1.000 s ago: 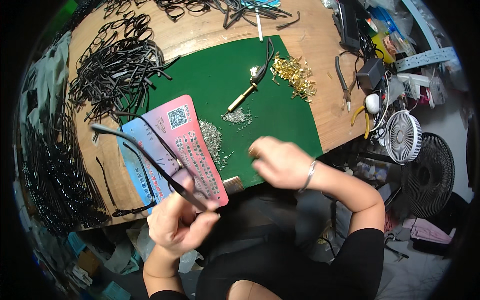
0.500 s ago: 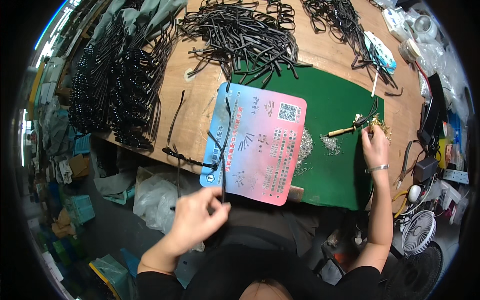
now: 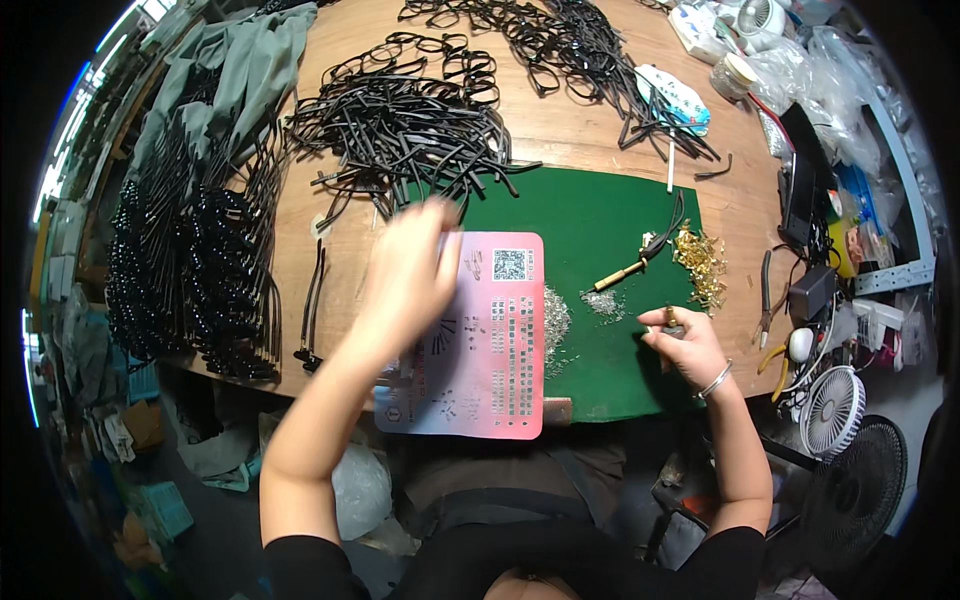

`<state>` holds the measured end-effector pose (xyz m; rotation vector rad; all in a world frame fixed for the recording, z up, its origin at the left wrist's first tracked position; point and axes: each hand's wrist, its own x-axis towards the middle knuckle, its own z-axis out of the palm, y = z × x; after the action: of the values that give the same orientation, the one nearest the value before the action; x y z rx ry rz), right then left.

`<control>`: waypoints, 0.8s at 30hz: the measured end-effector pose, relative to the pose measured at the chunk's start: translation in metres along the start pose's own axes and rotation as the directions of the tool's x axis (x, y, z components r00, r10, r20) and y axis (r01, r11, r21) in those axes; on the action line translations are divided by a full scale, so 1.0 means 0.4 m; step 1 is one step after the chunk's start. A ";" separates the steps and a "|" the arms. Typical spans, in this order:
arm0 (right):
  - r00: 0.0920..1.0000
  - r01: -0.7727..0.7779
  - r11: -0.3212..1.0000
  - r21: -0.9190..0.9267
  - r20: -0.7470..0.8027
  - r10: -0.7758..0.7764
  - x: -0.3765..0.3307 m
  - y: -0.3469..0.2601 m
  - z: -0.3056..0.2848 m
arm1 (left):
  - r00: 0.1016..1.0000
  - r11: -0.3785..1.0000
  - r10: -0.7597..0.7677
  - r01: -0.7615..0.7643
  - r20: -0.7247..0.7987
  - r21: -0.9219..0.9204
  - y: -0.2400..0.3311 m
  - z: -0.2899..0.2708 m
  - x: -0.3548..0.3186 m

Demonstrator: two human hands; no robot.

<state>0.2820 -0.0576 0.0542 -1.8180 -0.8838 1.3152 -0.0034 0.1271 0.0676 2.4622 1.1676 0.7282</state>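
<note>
My left hand (image 3: 412,262) reaches over the blue-and-pink printed card (image 3: 500,390) to the near edge of a pile of black eyeglass temples (image 3: 400,130). Its fingers are smeared by motion, so whether they hold anything is unclear. My right hand (image 3: 692,350) is closed in a pinch on a small brass-coloured piece (image 3: 672,318), above the right part of the green mat (image 3: 620,375). Beyond it a brass-handled tool with a black cord (image 3: 618,276) lies on the mat, beside a heap of small gold-coloured parts (image 3: 702,265). Small silver parts (image 3: 556,328) are heaped along the card's right edge.
Rows of black glasses (image 3: 200,290) and a grey cloth (image 3: 215,90) cover the table's left side. One folded pair (image 3: 313,310) lies apart. More frames (image 3: 560,50) lie at the back. Pliers (image 3: 766,300) and a white fan (image 3: 833,405) are at right.
My left hand has gone forward from the near table edge to the temple pile. My right hand has left the gold parts and come nearer me. The lone glasses now lie folded farther left.
</note>
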 end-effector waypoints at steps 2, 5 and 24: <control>0.999 0.036 0.999 -0.004 0.020 -0.036 -0.008 -0.028 0.042 | 0.993 0.985 0.044 -0.026 -0.108 0.168 -0.064 0.097 0.165; 0.995 0.045 0.999 -0.008 0.090 -0.045 -0.038 -0.019 0.053 | 0.983 0.938 -0.174 0.183 -0.058 0.295 -0.122 0.216 0.238; 0.887 0.453 0.877 -0.162 0.180 -0.425 -0.089 -0.059 0.189 | 0.719 0.206 -0.152 0.694 0.678 -0.690 0.273 0.057 -0.320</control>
<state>0.1975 -0.0639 0.0740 -1.5491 -1.4565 1.0943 0.0090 -0.0420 0.0621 1.0627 0.7951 0.3546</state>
